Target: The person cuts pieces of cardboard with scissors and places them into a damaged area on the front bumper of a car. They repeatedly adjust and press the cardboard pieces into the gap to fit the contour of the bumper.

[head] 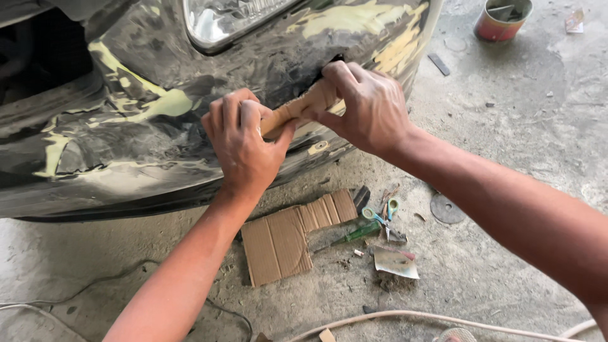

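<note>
Head view, hands: the left hand (239, 144) and the right hand (367, 106) both have their fingers closed tight around one tan sanding block (297, 109); left takes the near end, right the far end
Sanding block, place: pressed flat against the black car bumper (126, 145), just below the headlight (228, 19), beside a dark tear in the panel
Sanding block, handling: I judge it light and stiff, a little dusty so maybe slippery; best held at both ends, as now
Bumper: dented, with yellow patches of filler; it seems thin and easy to flex
Floor: concrete floor (506, 126) carries a corrugated cardboard piece (291, 234), a green screwdriver (351, 235), small scissors (383, 218), a red tin (503, 19), a pale hose (411, 315)
</note>
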